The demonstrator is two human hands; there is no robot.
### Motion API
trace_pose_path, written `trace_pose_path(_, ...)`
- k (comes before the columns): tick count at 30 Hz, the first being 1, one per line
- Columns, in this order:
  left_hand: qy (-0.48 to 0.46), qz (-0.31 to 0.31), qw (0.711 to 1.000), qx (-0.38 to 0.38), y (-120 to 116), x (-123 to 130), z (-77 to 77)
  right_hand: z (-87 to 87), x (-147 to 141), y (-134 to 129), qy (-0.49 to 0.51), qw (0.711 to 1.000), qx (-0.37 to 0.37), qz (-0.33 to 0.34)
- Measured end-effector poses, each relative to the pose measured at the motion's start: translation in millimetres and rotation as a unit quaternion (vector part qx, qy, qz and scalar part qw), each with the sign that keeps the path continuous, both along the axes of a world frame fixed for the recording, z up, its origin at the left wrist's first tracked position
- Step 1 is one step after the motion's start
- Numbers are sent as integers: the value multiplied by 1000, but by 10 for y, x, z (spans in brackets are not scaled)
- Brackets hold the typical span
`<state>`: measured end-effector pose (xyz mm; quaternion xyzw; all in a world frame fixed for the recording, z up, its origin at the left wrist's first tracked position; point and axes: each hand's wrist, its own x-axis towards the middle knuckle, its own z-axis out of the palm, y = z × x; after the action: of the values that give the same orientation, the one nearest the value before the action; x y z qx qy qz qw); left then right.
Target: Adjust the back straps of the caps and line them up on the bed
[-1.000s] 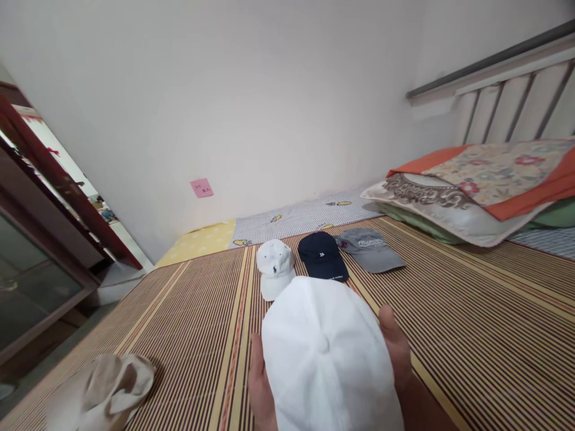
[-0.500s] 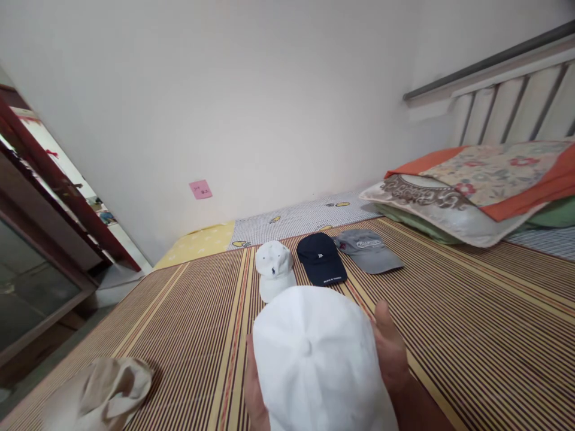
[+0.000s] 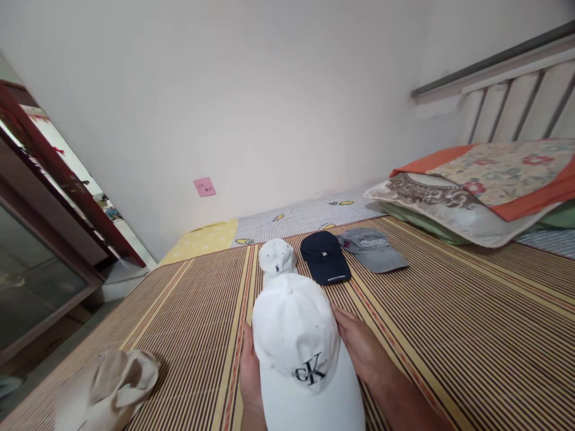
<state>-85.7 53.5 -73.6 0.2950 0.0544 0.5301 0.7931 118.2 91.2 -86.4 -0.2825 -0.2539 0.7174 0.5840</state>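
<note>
Between my two hands is a white baseball cap (image 3: 296, 335) with a black "CK" logo, its brim pointing down toward me. My left hand (image 3: 250, 368) grips its left side, with most fingers hidden behind the cap. On the other side my right hand (image 3: 359, 344) holds the cap's edge, fingertips partly tucked behind it. Just beyond lie another white cap (image 3: 277, 256) with a small dark emblem, partly covered by the held one, a navy cap (image 3: 324, 257) and a grey cap (image 3: 374, 250), side by side in a row.
A crumpled beige cloth item (image 3: 105, 389) lies at the lower left on the striped mat (image 3: 188, 323). Stacked pillows (image 3: 449, 203) rest at the right by the white headboard (image 3: 521, 102). A pink note (image 3: 205, 187) is on the wall; a doorway (image 3: 90, 197) stands at left.
The held white cap has tilted and lowered, so its front logo and brim now show instead of its crown top. Both hands moved with it. The view has shifted slightly.
</note>
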Motion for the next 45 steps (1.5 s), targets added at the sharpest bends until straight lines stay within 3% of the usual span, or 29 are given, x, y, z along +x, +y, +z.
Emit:
trace_pose_path(5, -8, 0, 1000, -11, 23, 56, 14, 53, 144, 57, -35, 998, -18, -47)
trace_pose_path(12, -2, -2, 999, -35, 24, 64, 24, 102, 171, 56, -10, 998, -36, -41)
trace_pose_path(19, -24, -17, 999, -24, 31, 132, -2, 121, 227, 95, -40, 996, 8, -75)
trace_pose_path(24, 85, 38, 991, -101, 3, 309, -72, 129, 553, 193, -54, 988, 14, -144)
trace_pose_path(27, 195, 79, 968, -134, -22, 482, -141, 116, 816, 224, -70, 985, 28, -158)
trace_pose_path(31, 244, 54, 963, -101, -22, 782, -247, 141, 1143, 228, -146, 974, 53, -166)
trace_pose_path(36, 274, 52, 955, -97, 69, 1237, -288, 167, 1518, 260, -315, 917, 74, -232)
trace_pose_path(41, 277, 61, 955, -88, 323, 1749, -270, 64, 1938, 314, -372, 870, 48, -320)
trace_pose_path(45, 295, 60, 949, -94, 573, 2076, -360, -77, 2246, 349, -413, 841, 19, -350)
